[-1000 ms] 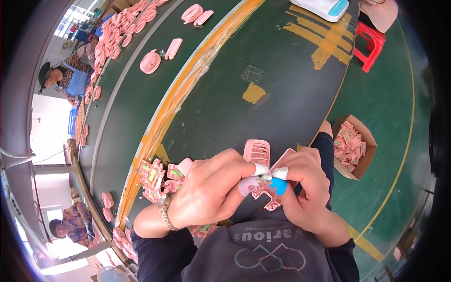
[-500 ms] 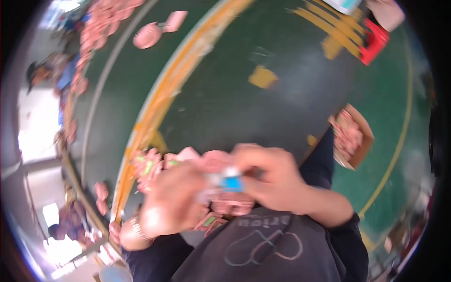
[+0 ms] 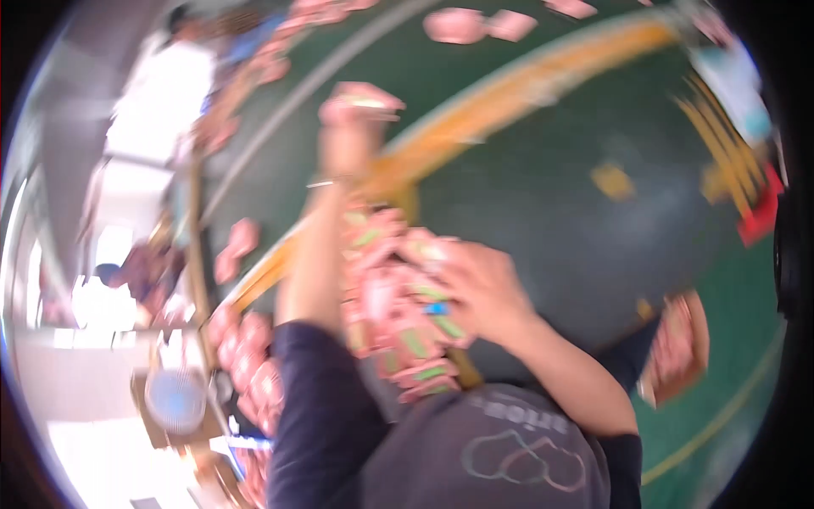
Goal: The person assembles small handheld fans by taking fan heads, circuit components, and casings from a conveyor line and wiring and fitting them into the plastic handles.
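Stretched out past the yellow-edged rail, my left hand [image 3: 346, 144] is closed round a pink piece [image 3: 365, 97] that is too blurred to name more exactly. Close to my body lies a pile of pink pieces [image 3: 381, 293], several with green patches [image 3: 413, 343]. Over the right side of that pile is my right hand [image 3: 483, 284], its fingertips down among the pieces. Motion smears those fingers, so their grip does not show. A small blue thing [image 3: 437, 309] sits at the pile just below them.
A yellow-edged rail [image 3: 475, 127] crosses the green surface. Beyond it lie pairs of pink pieces [image 3: 454, 26] and a long pink row [image 3: 271, 59]. A box of pink pieces [image 3: 691, 339] and a red object [image 3: 761, 208] are at right. Another person [image 3: 153, 267] is at left.
My left hand has moved from the front of my body out over the rail, carrying a pink piece. My right hand has opened away from the blue item onto the pile. The view has turned.
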A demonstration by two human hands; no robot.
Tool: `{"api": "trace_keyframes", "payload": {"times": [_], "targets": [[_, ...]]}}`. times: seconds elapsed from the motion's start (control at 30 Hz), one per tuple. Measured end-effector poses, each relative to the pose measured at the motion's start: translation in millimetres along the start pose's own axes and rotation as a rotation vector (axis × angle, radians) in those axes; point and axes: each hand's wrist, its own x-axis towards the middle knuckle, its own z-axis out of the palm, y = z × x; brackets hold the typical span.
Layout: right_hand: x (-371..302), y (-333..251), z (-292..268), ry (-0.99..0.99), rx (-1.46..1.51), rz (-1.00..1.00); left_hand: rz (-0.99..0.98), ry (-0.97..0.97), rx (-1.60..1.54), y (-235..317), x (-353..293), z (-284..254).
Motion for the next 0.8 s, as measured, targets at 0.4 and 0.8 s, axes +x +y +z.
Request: {"api": "trace_keyframes", "payload": {"times": [0.4,0.8], "targets": [[-22.7,56.5,-8.1,0.439,0.577,0.617,-0.792,0.027,-0.086,-210.5,-206.3,-31.0],[-85.1,62.9,-105.0,0.412,-0.464,0.432,-0.939,0.176,-0.011,-233.5,-177.3,24.4]]}}
